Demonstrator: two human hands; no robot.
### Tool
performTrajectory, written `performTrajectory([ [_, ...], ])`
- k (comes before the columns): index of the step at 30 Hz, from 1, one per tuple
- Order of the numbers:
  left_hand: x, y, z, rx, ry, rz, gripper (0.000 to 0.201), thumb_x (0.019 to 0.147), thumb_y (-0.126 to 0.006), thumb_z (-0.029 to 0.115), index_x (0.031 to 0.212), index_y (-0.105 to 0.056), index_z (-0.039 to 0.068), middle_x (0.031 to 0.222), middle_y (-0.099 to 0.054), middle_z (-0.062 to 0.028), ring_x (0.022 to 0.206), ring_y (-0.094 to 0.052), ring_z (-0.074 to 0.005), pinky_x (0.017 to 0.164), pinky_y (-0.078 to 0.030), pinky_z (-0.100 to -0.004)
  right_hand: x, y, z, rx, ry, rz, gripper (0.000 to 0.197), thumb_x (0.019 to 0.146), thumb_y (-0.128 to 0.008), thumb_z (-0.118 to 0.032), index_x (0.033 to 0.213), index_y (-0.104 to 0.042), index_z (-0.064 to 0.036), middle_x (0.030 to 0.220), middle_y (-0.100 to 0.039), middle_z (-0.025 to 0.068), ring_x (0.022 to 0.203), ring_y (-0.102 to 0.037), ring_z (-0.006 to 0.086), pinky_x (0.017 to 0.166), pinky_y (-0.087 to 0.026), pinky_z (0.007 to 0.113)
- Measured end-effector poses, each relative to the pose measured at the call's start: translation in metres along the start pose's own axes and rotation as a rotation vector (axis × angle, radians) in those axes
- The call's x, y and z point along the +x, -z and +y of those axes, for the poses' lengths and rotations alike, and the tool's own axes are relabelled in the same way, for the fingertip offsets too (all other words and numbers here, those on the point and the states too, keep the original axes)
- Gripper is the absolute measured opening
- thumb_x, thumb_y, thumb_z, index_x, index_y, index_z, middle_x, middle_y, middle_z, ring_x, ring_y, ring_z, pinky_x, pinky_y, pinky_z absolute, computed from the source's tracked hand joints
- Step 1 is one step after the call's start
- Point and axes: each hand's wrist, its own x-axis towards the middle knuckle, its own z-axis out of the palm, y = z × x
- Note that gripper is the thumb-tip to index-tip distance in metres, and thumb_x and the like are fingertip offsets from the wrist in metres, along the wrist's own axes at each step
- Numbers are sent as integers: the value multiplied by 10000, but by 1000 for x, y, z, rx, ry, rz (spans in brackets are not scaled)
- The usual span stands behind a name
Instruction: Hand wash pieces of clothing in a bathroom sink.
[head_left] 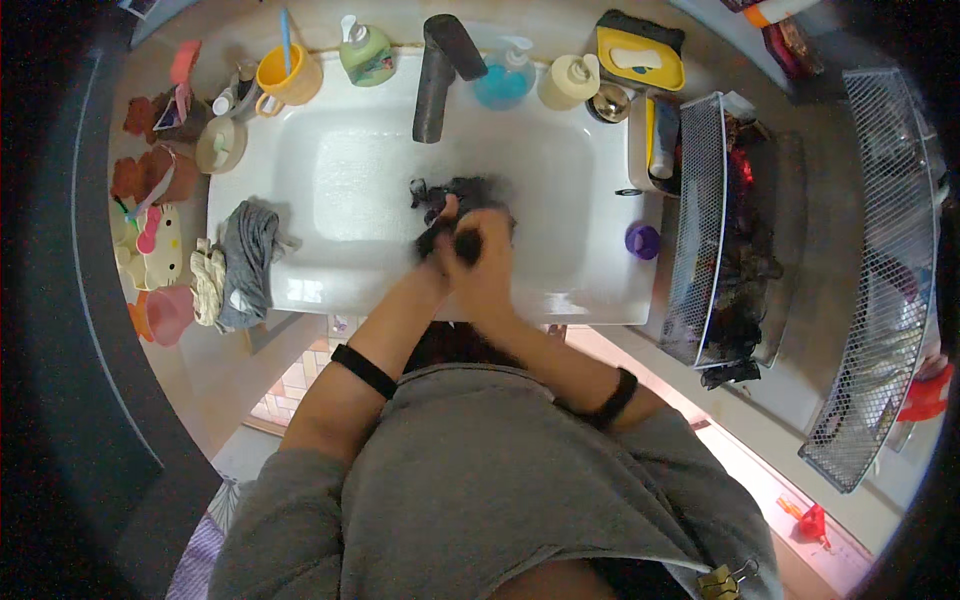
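Low over the middle of the white sink [350,180], both hands are together on a bunched black cloth [462,190]; its exact kind does not show. My right hand [490,250] curls its fingers round a dark wad of it. Close against it, my left hand [442,235] grips the cloth, thumb up, its other fingers mostly hidden and blurred. Part of the cloth spreads out beyond the hands toward the dark faucet [432,95], which rises from the back rim.
A grey cloth [248,255] hangs over the sink's left rim. Along the back stand a yellow mug [290,80], a green pump bottle [366,55], a blue pump bottle [505,78] and a cream one [568,82]. A purple cap [642,241] and a wire basket [700,230] are at right.
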Motion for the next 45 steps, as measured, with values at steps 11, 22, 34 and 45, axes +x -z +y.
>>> performTrajectory([
  [11,16,-40,-11,301,-258,714,336,873,-529,365,1022,-573,67,946,-603,-86,860,-593,-227,752,-495,-391,33,-9,71,-145,-671,-61,236,772,-616,-310,892,-628,-107,932,-644,123,887,-608,320,785,-483,399],
  [22,8,-101,6,967,-336,777,339,863,-598,338,1039,-578,49,917,-616,-50,839,-582,-157,789,-465,-297,50,15,122,-594,-554,-264,569,832,-495,-557,1134,-556,-78,1061,-613,153,993,-571,340,851,-423,478],
  [34,-37,-81,2,990,-328,618,428,860,-554,389,1070,-600,19,1039,-582,-104,949,-543,-266,837,-405,-350,78,21,87,477,-656,-189,297,828,-592,-250,1039,-555,-45,973,-599,114,911,-563,200,766,-438,323],
  [45,-11,2,23,-98,71,140,354,932,-436,309,1189,-535,86,1150,-590,-102,1100,-536,-242,953,-421,-408,22,-18,17,-198,-221,-267,250,760,-639,-338,757,-605,-90,700,-620,115,635,-591,315,570,-454,394],
])
